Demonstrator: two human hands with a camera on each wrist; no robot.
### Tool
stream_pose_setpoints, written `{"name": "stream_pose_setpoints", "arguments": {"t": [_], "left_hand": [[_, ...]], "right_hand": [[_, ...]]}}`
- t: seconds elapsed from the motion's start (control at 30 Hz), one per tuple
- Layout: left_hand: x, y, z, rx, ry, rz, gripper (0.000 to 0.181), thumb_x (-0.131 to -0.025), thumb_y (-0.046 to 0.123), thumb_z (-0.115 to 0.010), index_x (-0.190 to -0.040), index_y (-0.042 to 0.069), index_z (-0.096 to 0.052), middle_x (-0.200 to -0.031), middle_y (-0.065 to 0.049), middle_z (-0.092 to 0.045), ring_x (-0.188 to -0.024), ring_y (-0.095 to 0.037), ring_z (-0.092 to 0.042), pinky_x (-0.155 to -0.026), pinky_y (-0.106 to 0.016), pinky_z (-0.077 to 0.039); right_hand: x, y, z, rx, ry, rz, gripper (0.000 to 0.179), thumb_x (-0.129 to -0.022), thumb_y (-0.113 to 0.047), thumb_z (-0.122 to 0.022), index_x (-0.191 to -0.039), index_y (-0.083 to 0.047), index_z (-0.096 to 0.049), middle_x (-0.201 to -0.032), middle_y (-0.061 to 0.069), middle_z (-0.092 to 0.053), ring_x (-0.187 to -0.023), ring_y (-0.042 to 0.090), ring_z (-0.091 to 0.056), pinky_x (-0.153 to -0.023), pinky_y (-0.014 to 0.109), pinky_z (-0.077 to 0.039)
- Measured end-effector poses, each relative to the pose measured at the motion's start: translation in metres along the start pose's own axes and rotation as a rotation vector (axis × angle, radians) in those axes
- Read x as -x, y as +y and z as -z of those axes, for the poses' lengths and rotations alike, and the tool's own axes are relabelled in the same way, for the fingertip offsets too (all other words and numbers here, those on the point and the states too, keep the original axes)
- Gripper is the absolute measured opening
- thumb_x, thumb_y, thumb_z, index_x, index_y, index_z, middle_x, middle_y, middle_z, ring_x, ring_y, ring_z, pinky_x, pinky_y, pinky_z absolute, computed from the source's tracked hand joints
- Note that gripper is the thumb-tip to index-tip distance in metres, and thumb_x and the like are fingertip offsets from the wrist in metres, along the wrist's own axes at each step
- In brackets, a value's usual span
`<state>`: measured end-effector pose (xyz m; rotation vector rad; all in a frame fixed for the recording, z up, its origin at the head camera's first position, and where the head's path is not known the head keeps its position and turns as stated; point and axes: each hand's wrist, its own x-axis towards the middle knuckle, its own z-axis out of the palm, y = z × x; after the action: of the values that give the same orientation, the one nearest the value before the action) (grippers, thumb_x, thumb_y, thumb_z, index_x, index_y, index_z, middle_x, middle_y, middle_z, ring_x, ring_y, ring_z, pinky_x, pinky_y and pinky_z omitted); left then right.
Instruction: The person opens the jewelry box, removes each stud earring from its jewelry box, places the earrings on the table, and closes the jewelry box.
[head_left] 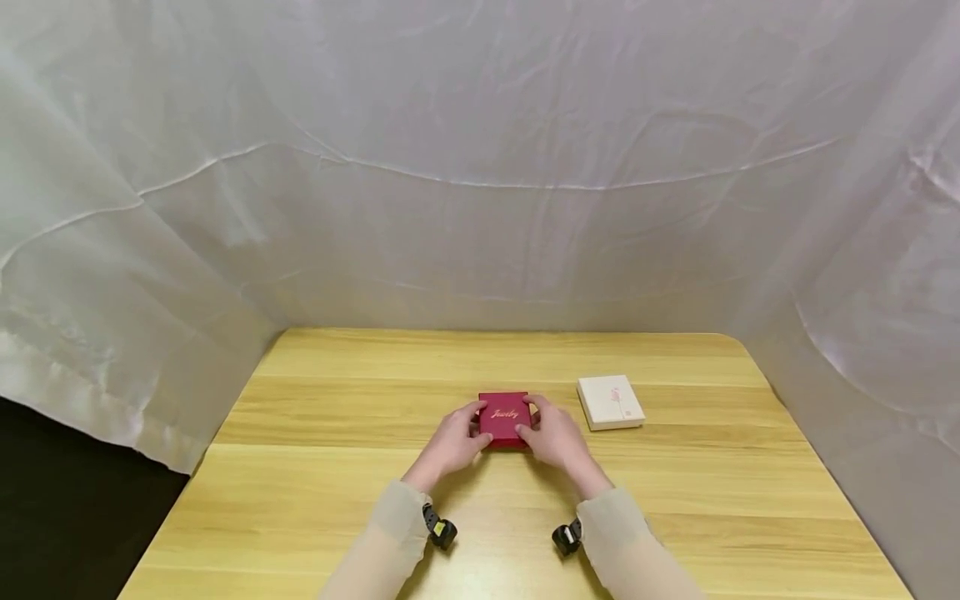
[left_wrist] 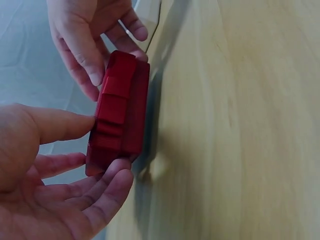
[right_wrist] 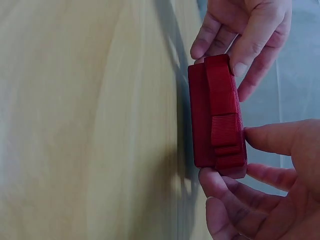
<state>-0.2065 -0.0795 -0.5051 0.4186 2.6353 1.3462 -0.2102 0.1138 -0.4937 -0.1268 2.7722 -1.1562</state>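
A small red jewelry box [head_left: 504, 423] with gold "Jewelry" lettering on its lid is between my two hands, near the middle of the table. My left hand [head_left: 452, 442] grips its left side, thumb at the near corner and fingers along the side and underneath. From the opposite side, my right hand [head_left: 557, 435] holds it in much the same way. A ribbed red ribbon bow [left_wrist: 116, 102] decorates the box's near face, seen in both wrist views. Below the box, a shadow falls on the wood. The lid is on, so the inside is hidden.
To the right of the hands, a white box [head_left: 609, 400] with pink lettering lies on the wooden table [head_left: 360, 533]. Pale cloth [head_left: 480, 242] hangs behind the table and along both its sides. Each wrist wears a small black camera [head_left: 442, 533].
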Motion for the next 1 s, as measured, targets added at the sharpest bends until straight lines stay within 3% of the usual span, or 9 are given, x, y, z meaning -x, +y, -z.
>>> {"name": "stream_pose_setpoints", "arguments": {"t": [0.23,0.47,0.7,1.0], "left_hand": [[0.016,-0.002,0.008,0.018,-0.015,-0.001,0.059,-0.091,0.005,-0.066,-0.144,-0.006,-0.042,-0.122,-0.024,-0.060,-0.100,-0.027,-0.065,-0.083,-0.036,-0.055],[0.032,-0.002,0.013,0.001,-0.019,-0.001,0.060,-0.090,0.005,-0.067,-0.144,-0.006,-0.041,-0.121,-0.023,-0.060,-0.094,-0.022,-0.064,-0.077,-0.030,-0.054],[0.045,-0.004,0.014,0.005,-0.035,-0.013,0.060,-0.090,0.004,-0.068,-0.143,-0.007,-0.042,-0.122,-0.022,-0.060,-0.090,-0.019,-0.063,-0.075,-0.031,-0.054],[0.056,-0.006,0.014,0.007,-0.048,-0.024,0.060,-0.089,0.005,-0.069,-0.142,-0.007,-0.043,-0.118,-0.019,-0.061,-0.088,-0.018,-0.062,-0.075,-0.030,-0.053]], "right_hand": [[0.013,-0.007,-0.007,-0.035,-0.021,0.028,0.057,-0.091,-0.014,-0.070,-0.142,-0.004,-0.047,-0.096,0.011,-0.064,-0.054,0.014,-0.058,-0.051,0.029,-0.051],[0.026,-0.012,-0.013,-0.065,-0.068,0.053,0.057,-0.092,-0.011,-0.069,-0.143,-0.002,-0.045,-0.095,0.012,-0.063,-0.054,0.014,-0.057,-0.048,0.029,-0.050],[0.037,-0.013,-0.017,0.000,-0.080,0.111,0.056,-0.090,-0.012,-0.071,-0.140,0.001,-0.047,-0.096,0.010,-0.062,-0.072,0.013,-0.055,-0.058,0.027,-0.049],[0.046,-0.008,-0.020,0.024,-0.086,0.154,0.055,-0.090,-0.014,-0.072,-0.138,-0.001,-0.050,-0.101,0.010,-0.064,-0.077,0.013,-0.055,-0.064,0.029,-0.049]]}}
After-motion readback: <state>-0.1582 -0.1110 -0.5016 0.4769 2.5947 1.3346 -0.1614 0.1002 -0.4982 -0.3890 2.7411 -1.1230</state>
